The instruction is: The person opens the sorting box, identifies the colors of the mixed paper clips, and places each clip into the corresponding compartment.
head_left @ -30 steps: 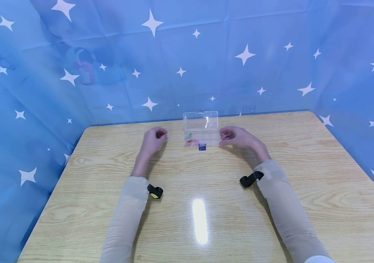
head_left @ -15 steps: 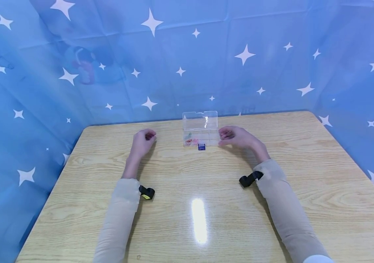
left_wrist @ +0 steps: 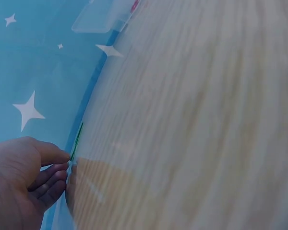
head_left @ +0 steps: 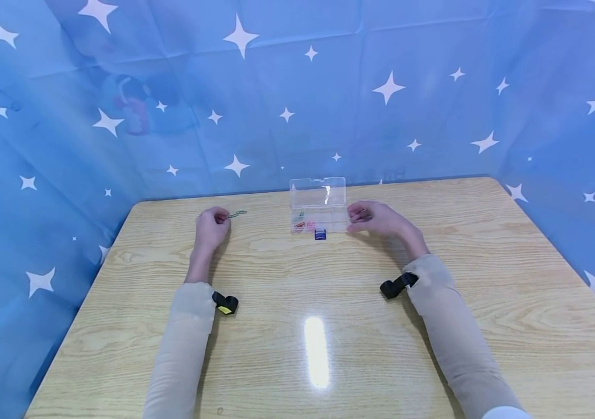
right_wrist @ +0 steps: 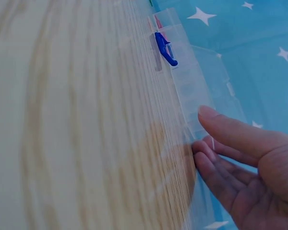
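Near the back left of the table my left hand [head_left: 210, 227] pinches one end of a green paper clip chain [head_left: 237, 214], which trails off to the right. In the left wrist view the green wire [left_wrist: 77, 141] starts right at the fingertips. My right hand [head_left: 376, 220] grips the right end of a clear plastic box [head_left: 339, 218], thumb on its near side and fingers curled at the end. The box's lid [head_left: 310, 192] stands raised at the back. A blue latch [head_left: 320, 234] sticks out at the front. Red and pink pieces [head_left: 305, 226] and a small green one lie inside, on the left.
The wooden table [head_left: 276, 302] ends at the back against a blue curtain [head_left: 297, 87] with white stars. Both forearms wear pale sleeves with black wrist cameras [head_left: 399, 285]. A bright light reflection [head_left: 317, 352] shows on the table's front.
My left hand has moved left, away from the box, and the green paper clip chain now shows beyond its fingertips. The right hand and the box have kept their places.
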A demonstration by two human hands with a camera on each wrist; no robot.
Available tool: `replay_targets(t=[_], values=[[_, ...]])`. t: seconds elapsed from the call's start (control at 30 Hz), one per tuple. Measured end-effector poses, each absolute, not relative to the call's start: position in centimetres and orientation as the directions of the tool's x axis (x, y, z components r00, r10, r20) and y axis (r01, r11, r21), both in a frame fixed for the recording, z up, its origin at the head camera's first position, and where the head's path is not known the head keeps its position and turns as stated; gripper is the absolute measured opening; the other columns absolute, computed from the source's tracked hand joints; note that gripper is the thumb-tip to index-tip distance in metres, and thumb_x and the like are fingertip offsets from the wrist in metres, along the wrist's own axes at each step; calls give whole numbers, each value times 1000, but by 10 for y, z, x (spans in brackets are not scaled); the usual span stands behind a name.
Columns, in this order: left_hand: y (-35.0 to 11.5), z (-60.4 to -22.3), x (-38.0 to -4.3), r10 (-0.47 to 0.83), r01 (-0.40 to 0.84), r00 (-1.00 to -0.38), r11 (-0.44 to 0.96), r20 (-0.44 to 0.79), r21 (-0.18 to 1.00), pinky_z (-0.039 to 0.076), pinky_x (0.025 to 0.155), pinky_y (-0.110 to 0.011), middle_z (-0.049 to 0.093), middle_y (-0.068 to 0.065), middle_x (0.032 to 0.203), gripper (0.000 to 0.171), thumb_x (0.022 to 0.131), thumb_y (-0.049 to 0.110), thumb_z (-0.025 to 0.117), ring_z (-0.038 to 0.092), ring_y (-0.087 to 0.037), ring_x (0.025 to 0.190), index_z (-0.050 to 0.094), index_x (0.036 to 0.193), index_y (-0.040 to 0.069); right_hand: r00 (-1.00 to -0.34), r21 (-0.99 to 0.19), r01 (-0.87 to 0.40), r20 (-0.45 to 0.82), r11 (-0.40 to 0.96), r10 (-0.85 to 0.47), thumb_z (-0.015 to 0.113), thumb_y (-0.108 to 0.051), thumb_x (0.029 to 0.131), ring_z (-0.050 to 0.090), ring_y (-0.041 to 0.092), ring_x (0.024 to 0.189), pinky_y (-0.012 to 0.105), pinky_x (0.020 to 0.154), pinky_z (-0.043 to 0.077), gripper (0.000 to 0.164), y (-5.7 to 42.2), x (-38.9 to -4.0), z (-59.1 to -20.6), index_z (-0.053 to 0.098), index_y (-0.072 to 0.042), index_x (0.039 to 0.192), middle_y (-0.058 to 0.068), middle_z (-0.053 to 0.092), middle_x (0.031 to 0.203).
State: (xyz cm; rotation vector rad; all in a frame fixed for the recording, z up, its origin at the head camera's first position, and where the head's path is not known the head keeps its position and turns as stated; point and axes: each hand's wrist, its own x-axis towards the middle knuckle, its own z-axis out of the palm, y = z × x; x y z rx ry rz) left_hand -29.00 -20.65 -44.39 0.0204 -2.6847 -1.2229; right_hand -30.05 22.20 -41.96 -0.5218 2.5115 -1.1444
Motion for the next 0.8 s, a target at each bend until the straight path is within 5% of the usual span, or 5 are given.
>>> replay_targets(t=[0.8], values=[[-214,-440,-296,-70,-25,-997,665,29,747,49,86,-41,64,-21,107,21,102,10,58,59,-31,98,70,113,-5,-881,-763,-187,-149,619,-449,76,-26,92,54,34,123,49,108,41,62,221,-300,-421,51,0,142,19,58,132]])
